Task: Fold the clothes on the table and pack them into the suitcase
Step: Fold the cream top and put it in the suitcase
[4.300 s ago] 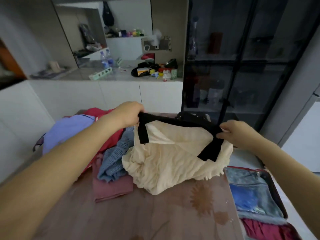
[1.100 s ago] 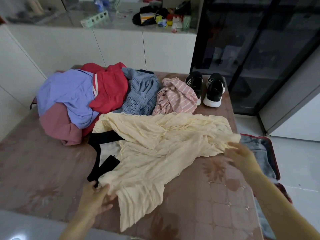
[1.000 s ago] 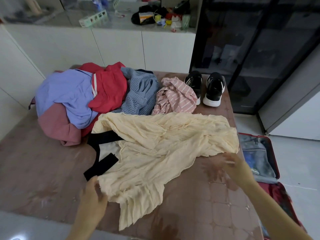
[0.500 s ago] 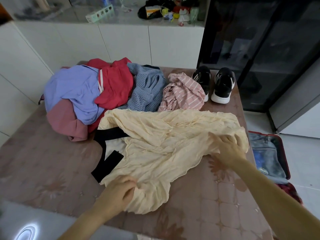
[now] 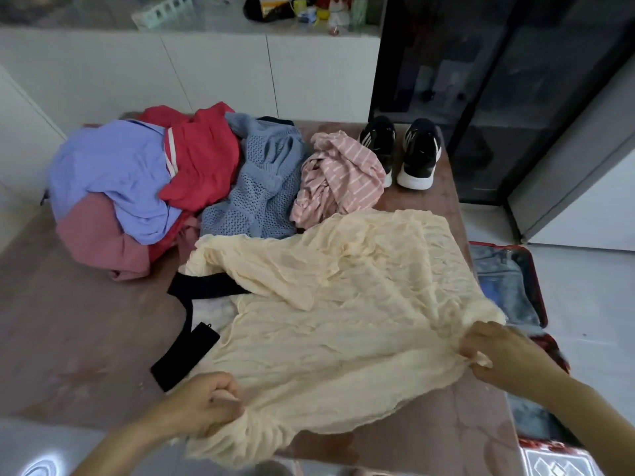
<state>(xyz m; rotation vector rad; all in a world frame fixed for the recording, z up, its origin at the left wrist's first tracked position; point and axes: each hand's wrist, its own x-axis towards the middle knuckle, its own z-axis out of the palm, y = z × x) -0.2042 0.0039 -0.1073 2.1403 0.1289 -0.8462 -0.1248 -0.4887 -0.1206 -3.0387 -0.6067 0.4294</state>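
Note:
A crinkled cream dress (image 5: 330,304) with a black collar band lies spread across the brown table (image 5: 75,331). My left hand (image 5: 206,403) is closed on its near lower edge at the table's front. My right hand (image 5: 498,352) pinches the dress's right edge near the table's right side. Behind the dress sits a heap of clothes: a lilac shirt (image 5: 113,173), a red garment (image 5: 202,159), a blue knit (image 5: 264,187), a pink striped top (image 5: 340,176). The open red suitcase (image 5: 536,286) lies on the floor to the right, with blue fabric inside.
A pair of black sneakers (image 5: 398,149) stands at the table's far right corner. White cabinets with a cluttered counter (image 5: 275,15) run behind the table. A dark glass cabinet (image 5: 481,80) is at the back right. A dusty pink garment (image 5: 92,238) lies under the heap.
The dress went from held up in the air to lying on the table. Over the last second both hands took hold of its near edge and pulled it toward me and flatter.

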